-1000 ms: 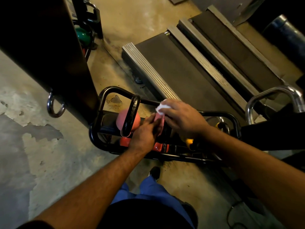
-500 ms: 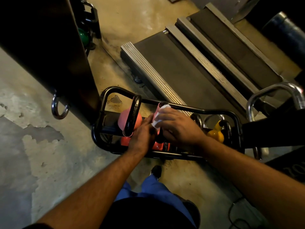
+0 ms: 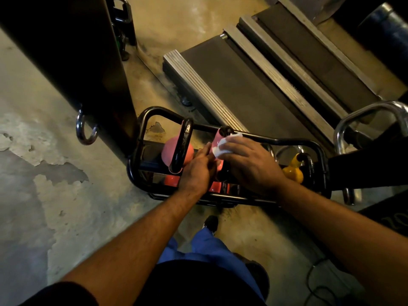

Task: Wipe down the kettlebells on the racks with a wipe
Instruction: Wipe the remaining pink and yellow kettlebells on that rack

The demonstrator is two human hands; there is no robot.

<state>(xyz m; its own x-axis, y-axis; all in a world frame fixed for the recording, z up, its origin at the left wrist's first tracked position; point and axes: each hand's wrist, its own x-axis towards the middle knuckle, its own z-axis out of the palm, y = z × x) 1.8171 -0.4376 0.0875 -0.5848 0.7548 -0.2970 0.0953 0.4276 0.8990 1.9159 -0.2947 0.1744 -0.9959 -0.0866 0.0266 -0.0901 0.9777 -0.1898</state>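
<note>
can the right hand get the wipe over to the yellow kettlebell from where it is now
Probably yes. The right hand, holding the wipe, is just beside the yellow kettlebell on the same rack, with nothing visible between them; only its black handle partly covers it.

both forearms bare, no watch or bands visible; left hand (image 3: 196, 173) and right hand (image 3: 251, 164) ungloved; black short sleeve (image 3: 59, 293) at left upper arm; black shirt hem (image 3: 194, 283) over the torso; blue trousers (image 3: 207, 246); dark shoe (image 3: 210, 223) with a pale sole edge; right sleeve out of frame
</note>
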